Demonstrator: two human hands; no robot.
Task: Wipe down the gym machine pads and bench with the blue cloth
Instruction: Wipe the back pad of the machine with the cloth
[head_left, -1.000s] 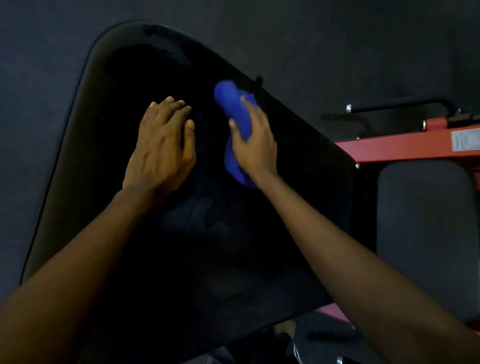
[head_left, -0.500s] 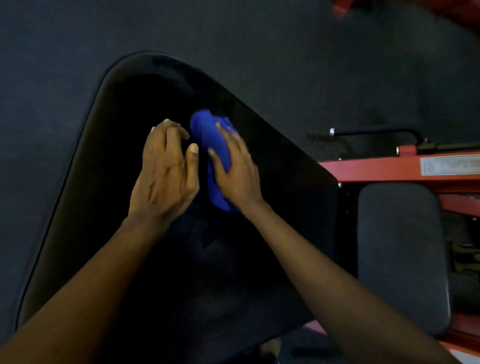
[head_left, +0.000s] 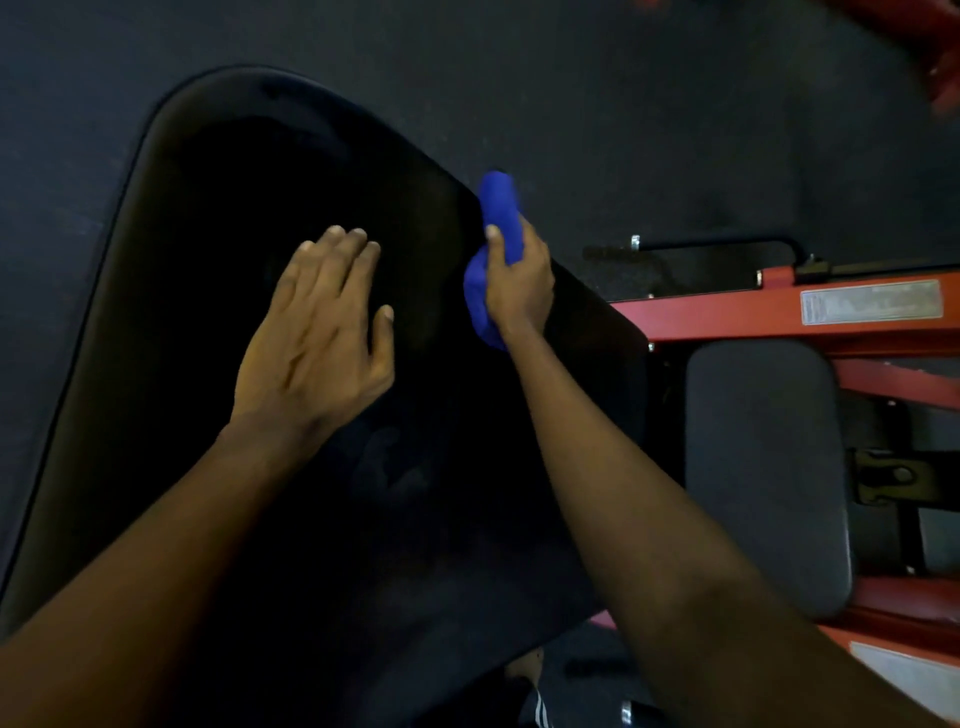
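Blue cloth (head_left: 498, 205) — gripped by right hand (head_left: 519, 286) at pad (head_left: 260, 182) edge — left hand (head_left: 317, 338) flat.

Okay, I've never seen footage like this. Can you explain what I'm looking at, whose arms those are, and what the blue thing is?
The camera sits on a person's head and looks down at their own two arms. The left hand lies flat, fingers straight, on a large black pad. The right hand grips a bunched blue cloth at that pad's right edge. To the right are a smaller grey pad and the gym machine's red frame, above a dark floor.
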